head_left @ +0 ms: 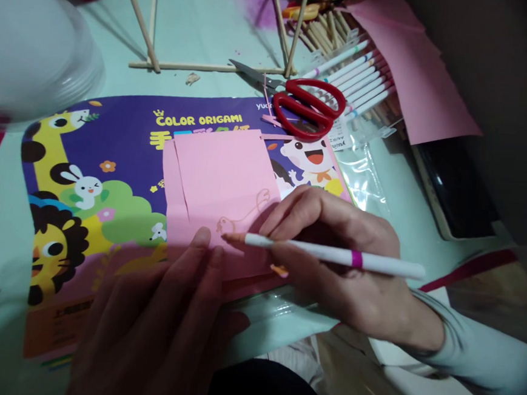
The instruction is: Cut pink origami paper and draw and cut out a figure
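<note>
A pink sheet of paper (222, 179) lies on a colourful origami paper pack (110, 173). A thin curved line drawing shows near the sheet's lower right. My right hand (332, 251) holds a white marker pen (332, 254) with a pink band, its orange tip touching the pink paper beside the drawing. My left hand (157, 323) lies flat on the lower edge of the pink sheet, fingertips just left of the pen tip, pressing the paper down.
Red-handled scissors (305, 103) lie beyond the pack. A row of marker pens (364, 77) in a clear sleeve sits at the back right, beside another pink sheet (414, 69). A wooden stick frame (212, 35) stands behind. A clear plastic container (28, 51) looms at upper left.
</note>
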The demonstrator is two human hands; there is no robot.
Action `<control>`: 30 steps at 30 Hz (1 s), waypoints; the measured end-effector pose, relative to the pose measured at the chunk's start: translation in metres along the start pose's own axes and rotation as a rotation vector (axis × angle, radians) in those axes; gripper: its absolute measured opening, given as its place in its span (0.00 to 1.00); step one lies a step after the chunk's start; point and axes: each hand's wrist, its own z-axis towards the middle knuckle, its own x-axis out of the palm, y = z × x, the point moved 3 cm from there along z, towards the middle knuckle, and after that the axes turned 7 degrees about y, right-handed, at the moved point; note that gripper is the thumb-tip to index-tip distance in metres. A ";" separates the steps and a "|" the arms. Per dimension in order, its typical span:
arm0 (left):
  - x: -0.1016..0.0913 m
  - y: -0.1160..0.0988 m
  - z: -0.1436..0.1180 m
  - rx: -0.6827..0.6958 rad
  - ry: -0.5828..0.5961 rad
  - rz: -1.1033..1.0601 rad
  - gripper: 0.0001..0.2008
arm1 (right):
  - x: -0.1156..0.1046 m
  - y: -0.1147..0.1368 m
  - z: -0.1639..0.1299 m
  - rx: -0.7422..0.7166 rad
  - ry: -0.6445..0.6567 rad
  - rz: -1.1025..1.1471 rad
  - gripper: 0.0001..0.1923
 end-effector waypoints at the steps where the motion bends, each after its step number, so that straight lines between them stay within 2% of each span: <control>1: 0.000 0.000 0.000 -0.002 -0.005 0.000 0.28 | -0.001 0.000 0.001 -0.001 -0.037 0.032 0.05; 4: 0.001 -0.001 0.002 -0.001 -0.017 0.009 0.28 | -0.003 -0.001 0.003 -0.014 -0.156 0.082 0.06; 8: -0.003 0.001 0.008 0.026 -0.005 0.031 0.28 | -0.006 -0.004 0.003 -0.030 -0.204 0.095 0.06; 11: -0.004 0.002 0.009 0.064 0.033 0.038 0.27 | -0.012 -0.009 0.000 -0.037 -0.297 0.162 0.06; 13: -0.005 0.002 0.008 0.023 0.018 0.023 0.26 | -0.014 -0.014 -0.003 -0.026 -0.333 0.237 0.06; 17: -0.003 -0.003 0.006 -0.060 -0.042 0.002 0.25 | -0.013 -0.014 -0.005 0.009 -0.239 0.275 0.04; 22: 0.001 -0.008 0.008 -0.144 -0.070 -0.046 0.21 | -0.007 -0.003 0.000 -0.048 -0.119 0.085 0.04; 30: 0.004 -0.009 0.004 -0.161 -0.043 -0.060 0.21 | -0.003 -0.004 0.002 0.000 -0.170 -0.006 0.06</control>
